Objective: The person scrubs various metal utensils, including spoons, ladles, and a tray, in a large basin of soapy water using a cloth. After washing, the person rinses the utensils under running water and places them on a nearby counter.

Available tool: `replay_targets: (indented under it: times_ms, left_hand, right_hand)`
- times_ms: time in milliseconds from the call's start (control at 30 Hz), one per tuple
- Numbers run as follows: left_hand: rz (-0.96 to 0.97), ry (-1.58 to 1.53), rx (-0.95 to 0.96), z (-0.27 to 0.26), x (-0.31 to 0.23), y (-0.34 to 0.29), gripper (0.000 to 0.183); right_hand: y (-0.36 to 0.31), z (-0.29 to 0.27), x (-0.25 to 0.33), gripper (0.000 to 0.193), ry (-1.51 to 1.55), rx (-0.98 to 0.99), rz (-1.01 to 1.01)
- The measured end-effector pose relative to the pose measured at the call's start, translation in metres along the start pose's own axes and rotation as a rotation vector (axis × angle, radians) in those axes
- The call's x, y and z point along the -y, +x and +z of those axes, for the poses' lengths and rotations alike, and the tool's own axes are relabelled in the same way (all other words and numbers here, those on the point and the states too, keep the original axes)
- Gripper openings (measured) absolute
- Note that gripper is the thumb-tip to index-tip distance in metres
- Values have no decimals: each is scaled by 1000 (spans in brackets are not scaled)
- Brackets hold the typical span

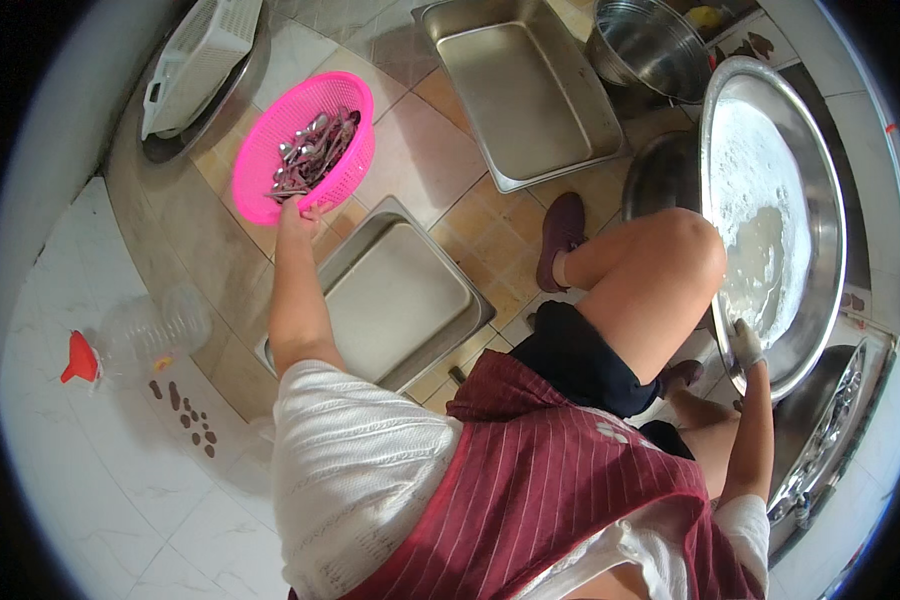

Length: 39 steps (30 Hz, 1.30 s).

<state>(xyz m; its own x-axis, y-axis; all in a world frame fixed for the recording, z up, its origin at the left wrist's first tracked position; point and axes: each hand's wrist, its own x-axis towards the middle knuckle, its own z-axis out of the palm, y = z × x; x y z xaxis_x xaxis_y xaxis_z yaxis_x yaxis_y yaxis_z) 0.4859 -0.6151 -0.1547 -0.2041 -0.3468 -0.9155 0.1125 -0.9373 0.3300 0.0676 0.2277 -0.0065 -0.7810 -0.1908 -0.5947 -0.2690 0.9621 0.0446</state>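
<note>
My left hand [302, 209] grips the near rim of a bright pink plastic basket [255, 165], which tilts toward me. Inside it lies a loose heap of metal cutlery [317, 150], spoons among it. Over on the right, my right hand [745, 345], in a pale glove, is closed on the lower rim of a large round steel basin [825, 225]. Cloudy water with white foam [755, 170] fills much of the basin. The fingers of that hand are partly hidden behind the rim.
Two rectangular steel pans, one near [395, 295] and one far [530, 95], lie on the tiled floor. A deep steel pot [650, 45] stands at the back. A white plastic basket [195, 65] leans at far left, above a clear bottle with red funnel [80, 358]. More cutlery [820, 430] lies at lower right.
</note>
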Motion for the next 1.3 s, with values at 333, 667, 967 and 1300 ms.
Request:
replay_targets:
  times_ms: [333,667,967,1300]
  left_hand:
    - [457,334,123,66,40,-129,10]
    - [321,425,181,215,58,-243,9]
    - [288,441,-69,410,142,-230,12]
    - [377,498,-82,329,119,-295,16]
  right_hand:
    - [-32,-18,17,32,34,3,-91]
    - [-60,-33,64,36,208,-45,-202]
    - [-45,-33,45,31,476,161,-131]
    - [-11,-131,150,44,777,-477,-309]
